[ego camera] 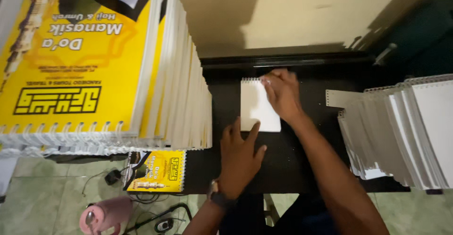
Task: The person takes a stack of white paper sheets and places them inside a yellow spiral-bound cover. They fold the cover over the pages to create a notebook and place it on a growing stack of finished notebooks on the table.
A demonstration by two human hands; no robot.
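A small white spiral-bound booklet (255, 104) lies on the black work surface (306, 159), its wire edge toward the wall. My right hand (282, 93) rests on the booklet's far right corner, fingers pressing on the wire binding. My left hand (239, 157) lies flat on the black surface, fingers spread, with the fingertips touching the booklet's near edge. A watch sits on my left wrist. Neither hand grips anything.
A tall stack of yellow-covered spiral booklets (94, 60) fills the left. A fanned pile of white spiral-bound pads (401, 131) lies at the right. One yellow booklet (156, 171) sits below the stack. A pink bottle (104, 215) and cables are on the green floor.
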